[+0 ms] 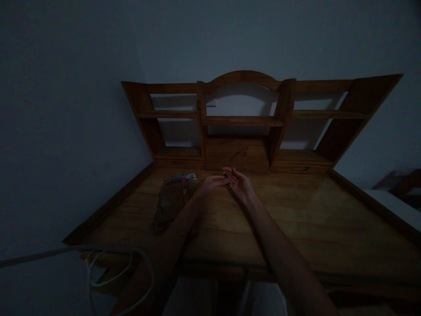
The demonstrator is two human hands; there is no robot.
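Both hands meet over the middle of the desk. My left hand (212, 182) has its fingers pressed together, and their tips reach a small dark object (226, 177) between the hands. My right hand (241, 184) is turned palm up, with its fingers curled round the same object from the other side. The dim light hides what kind of thing it is. Left of my left hand lies a brown bag (169, 202) with a strap, partly behind my forearm. A greyish object (183, 176) rests at the bag's top edge.
A wooden hutch (243, 121) with shelves stands along the back of the desk (302, 215). On its middle panel shows a thin dark curved line (238, 153). A pale cable (144, 254) loops at the lower left, near my left arm. A wall rises at the left.
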